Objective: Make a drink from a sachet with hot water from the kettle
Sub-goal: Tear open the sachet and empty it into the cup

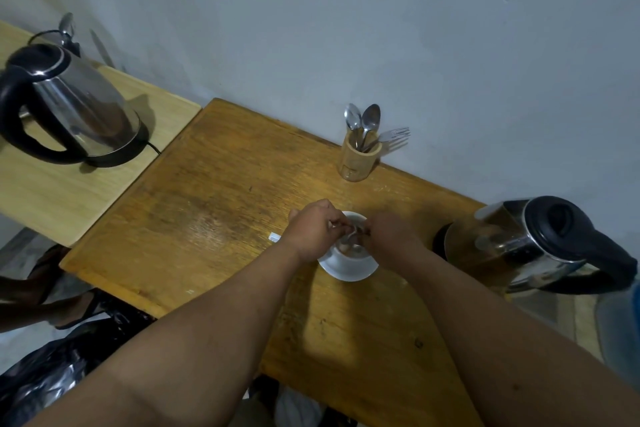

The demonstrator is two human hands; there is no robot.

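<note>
A white cup (353,255) stands on a white saucer (349,272) near the middle of the wooden table (214,204). Both my hands are right above the cup. My left hand (313,230) and my right hand (389,236) pinch a small sachet (351,229) between them over the cup's mouth; the fingers hide most of it. A small white scrap (273,237) lies on the table just left of my left hand. A steel kettle (526,243) with a black lid and handle stands to the right of the cup.
A second steel kettle (69,104) sits on its base on a lighter table (52,191) at the left. A wooden holder (360,158) with spoons and a fork stands by the wall. Black plastic bags (52,374) lie below the table's left edge.
</note>
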